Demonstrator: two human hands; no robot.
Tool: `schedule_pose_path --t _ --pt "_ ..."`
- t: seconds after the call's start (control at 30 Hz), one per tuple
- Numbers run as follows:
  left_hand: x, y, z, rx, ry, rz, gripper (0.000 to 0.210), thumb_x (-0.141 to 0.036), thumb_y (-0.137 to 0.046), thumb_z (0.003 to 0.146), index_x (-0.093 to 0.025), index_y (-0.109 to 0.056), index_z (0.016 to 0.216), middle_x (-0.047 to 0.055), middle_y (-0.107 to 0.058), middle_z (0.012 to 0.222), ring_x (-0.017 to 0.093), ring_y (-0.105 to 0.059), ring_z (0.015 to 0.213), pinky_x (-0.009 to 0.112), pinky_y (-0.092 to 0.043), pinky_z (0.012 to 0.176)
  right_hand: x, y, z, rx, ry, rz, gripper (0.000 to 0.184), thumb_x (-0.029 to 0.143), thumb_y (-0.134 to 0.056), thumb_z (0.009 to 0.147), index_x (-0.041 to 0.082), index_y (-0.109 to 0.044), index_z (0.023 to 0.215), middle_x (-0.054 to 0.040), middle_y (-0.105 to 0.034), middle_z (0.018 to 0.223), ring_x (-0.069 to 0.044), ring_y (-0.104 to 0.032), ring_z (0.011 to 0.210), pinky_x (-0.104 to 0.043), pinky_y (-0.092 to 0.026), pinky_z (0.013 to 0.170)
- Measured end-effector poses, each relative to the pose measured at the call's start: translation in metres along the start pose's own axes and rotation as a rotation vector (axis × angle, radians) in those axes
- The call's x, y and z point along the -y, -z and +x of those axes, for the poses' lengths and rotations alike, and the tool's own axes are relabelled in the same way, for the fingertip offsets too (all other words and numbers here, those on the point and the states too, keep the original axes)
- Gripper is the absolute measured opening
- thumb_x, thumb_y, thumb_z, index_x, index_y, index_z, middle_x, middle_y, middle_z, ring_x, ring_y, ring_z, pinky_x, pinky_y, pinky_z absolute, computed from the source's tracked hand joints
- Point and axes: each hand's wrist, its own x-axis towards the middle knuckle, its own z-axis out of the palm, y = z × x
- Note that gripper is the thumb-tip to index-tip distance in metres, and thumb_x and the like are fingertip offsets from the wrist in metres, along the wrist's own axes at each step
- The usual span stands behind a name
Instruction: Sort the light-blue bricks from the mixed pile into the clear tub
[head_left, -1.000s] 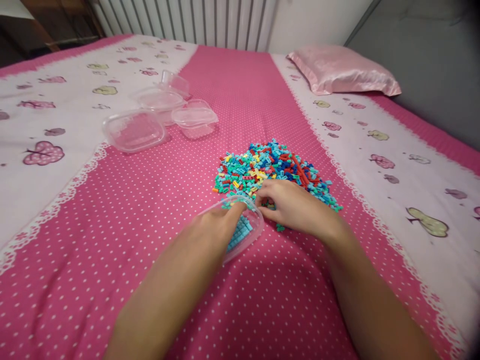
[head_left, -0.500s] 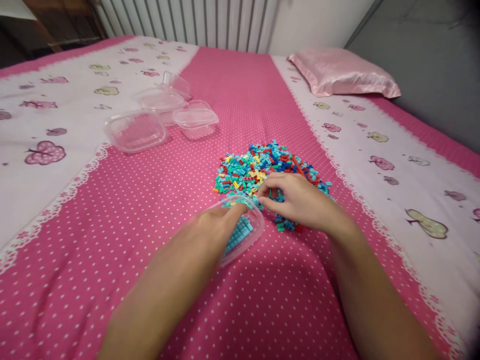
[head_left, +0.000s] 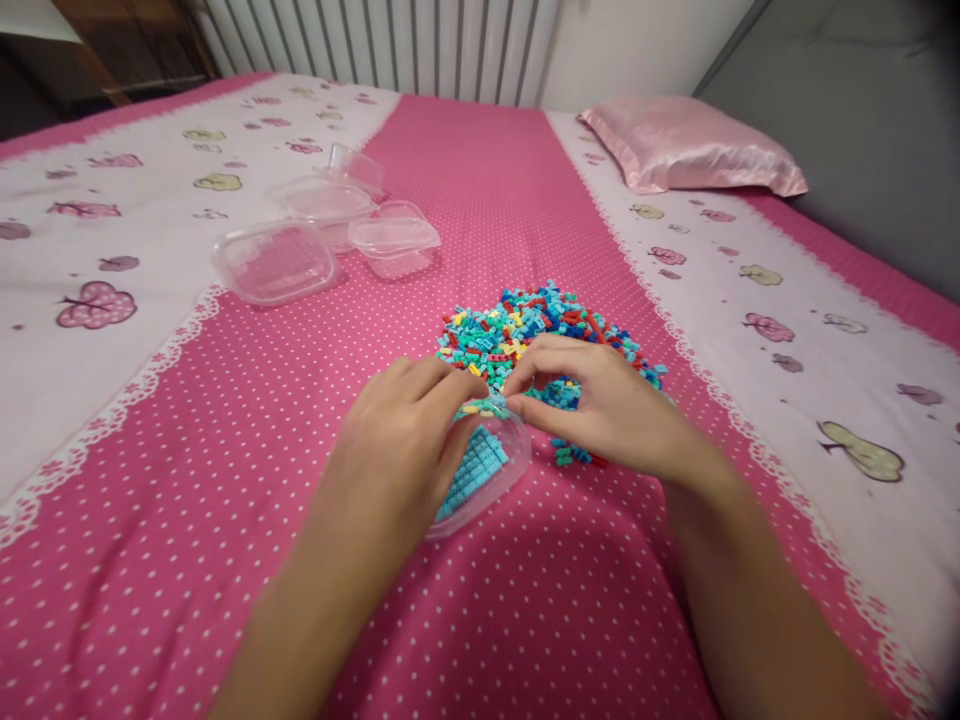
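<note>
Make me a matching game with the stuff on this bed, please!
Things:
1. pillow
2. brick pile
3. small tub
4. empty tubs

Descriptions:
A. see-through, far left
B. shiny pink, far right
C. under the left hand, turquoise bricks inside
D. many colours, behind the right hand

Pairs: 1-B, 2-D, 3-C, 4-A

Pink bed (head_left: 525, 620) w/ pillow (head_left: 686, 145), radiator (head_left: 390, 45).

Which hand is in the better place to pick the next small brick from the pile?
Probably the right hand: it rests on the brick pile. The left hand lies over the clear tub, short of it.
</note>
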Motion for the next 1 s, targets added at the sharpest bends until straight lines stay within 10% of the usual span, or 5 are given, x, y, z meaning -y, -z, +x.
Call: schedule_pose_path --t 1.0 --pt "-0.012 0.015 -0.02 0.358 0.281 0.468 0.026 -0.015 -0.068 0.086 -0.023 -0.067 0.061 0.007 -0.059 0.079 0.027 -0.049 0.082 0.047 -0.03 0.076 -0.007 -0.015 0.001 -0.082 0.007 -0.026 0.012 0.028 -0.063 0.096 0.023 -0.068 0.087 -0.0038 -0.068 0.094 -0.02 -0.062 0.094 -0.035 -0.046 0.085"
